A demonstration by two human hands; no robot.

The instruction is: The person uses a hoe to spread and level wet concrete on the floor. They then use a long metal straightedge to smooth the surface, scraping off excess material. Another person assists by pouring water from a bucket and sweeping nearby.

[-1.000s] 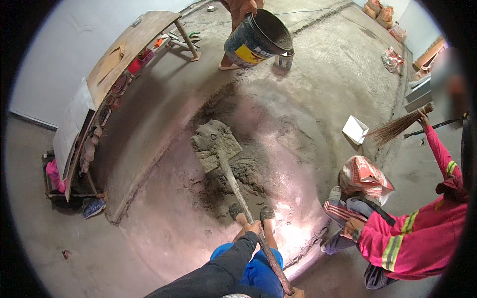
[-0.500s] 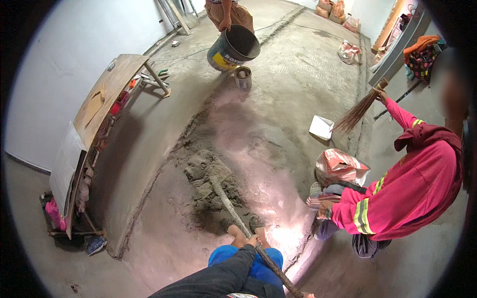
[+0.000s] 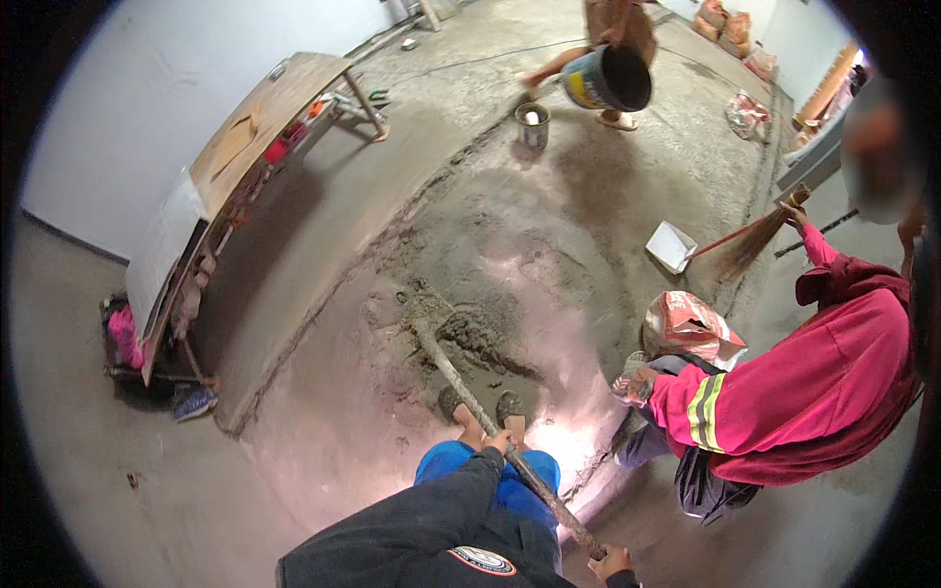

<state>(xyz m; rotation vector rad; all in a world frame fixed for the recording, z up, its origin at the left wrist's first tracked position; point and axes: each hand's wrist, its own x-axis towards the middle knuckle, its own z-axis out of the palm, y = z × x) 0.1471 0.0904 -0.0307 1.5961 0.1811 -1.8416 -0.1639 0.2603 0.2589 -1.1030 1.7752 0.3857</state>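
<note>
My left hand is closed around the middle of a long wooden tool handle, just above my knees. Near the lower edge, my right hand grips the handle's rear end. The handle slants away to the left, and its far end meets a heap of wet grey mortar. Mortar covers the tool's head, so its kind cannot be made out. My feet in dark shoes stand at the near side of the heap.
At right a crouching person in a pink top holds a broom beside a white dustpan and a sack. Another person carries a black bucket past a small pail. A wooden table stands left.
The handle has been drawn back toward me, and the mortar around its far end is more spread out. My right hand has come further into view. The person with the bucket has moved right.
</note>
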